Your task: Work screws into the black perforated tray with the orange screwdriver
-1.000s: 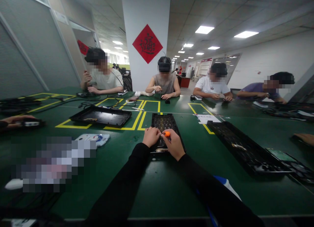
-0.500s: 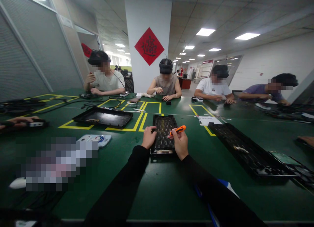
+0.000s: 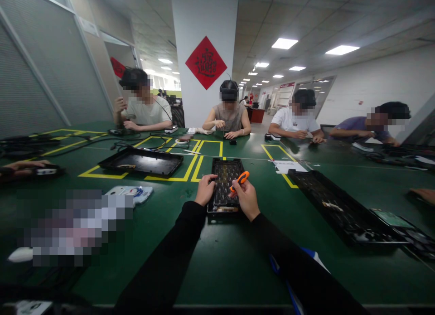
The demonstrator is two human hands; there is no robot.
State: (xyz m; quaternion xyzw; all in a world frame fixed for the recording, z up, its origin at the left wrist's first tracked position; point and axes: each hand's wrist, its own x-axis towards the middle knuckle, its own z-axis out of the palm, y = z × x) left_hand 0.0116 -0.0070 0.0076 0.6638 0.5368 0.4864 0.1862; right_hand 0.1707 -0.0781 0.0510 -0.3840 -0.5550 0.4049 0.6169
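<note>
A black rectangular casing with a patterned inner panel lies on the green table right in front of me. My left hand grips its left side, thumb and fingertips at the edge. Over the right side of the casing, my right hand is closed around an orange-and-black screwdriver. The handle tilts up to the right; its tip is too small and dark to make out. At the casing's near end a pale strip shows inside the rim.
A shallow black tray lies at left, and a long black casing at right. A phone-like item and a blurred patch sit at left. Paper and yellow tape mark the table. Several people sit opposite; another person's hand is far left.
The screwdriver handle has swung to a steeper tilt and shifted slightly left with my right hand. My left hand stays at the casing's edge. The view has shifted slightly.
</note>
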